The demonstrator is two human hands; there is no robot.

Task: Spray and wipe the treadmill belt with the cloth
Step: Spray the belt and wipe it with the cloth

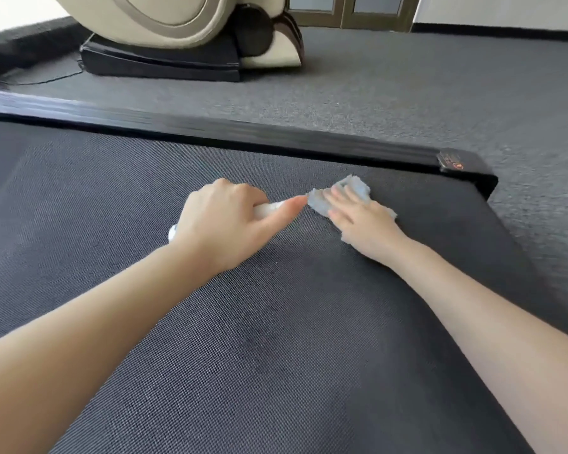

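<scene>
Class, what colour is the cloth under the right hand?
Light blue-grey; the cloth shows best in the head view, under the right hand.

Right hand (pixel 358 217) lies flat, fingers spread, pressing pale blue cloth (pixel 341 194) onto dark treadmill belt (pixel 276 322) near its far corner. Left hand (pixel 223 221) is closed around white spray bottle (pixel 266 209), forefinger extended toward cloth. Black side rail (pixel 243 132) borders belt; grey carpet (pixel 407 93) beyond.

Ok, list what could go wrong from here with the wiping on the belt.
The cloth lies bunched under the right hand, so it may smear rather than clean evenly. It works close to the side rail and belt corner, where an edge might catch. The left hand grips the white spray bottle low over the belt, so it could drip.
</scene>
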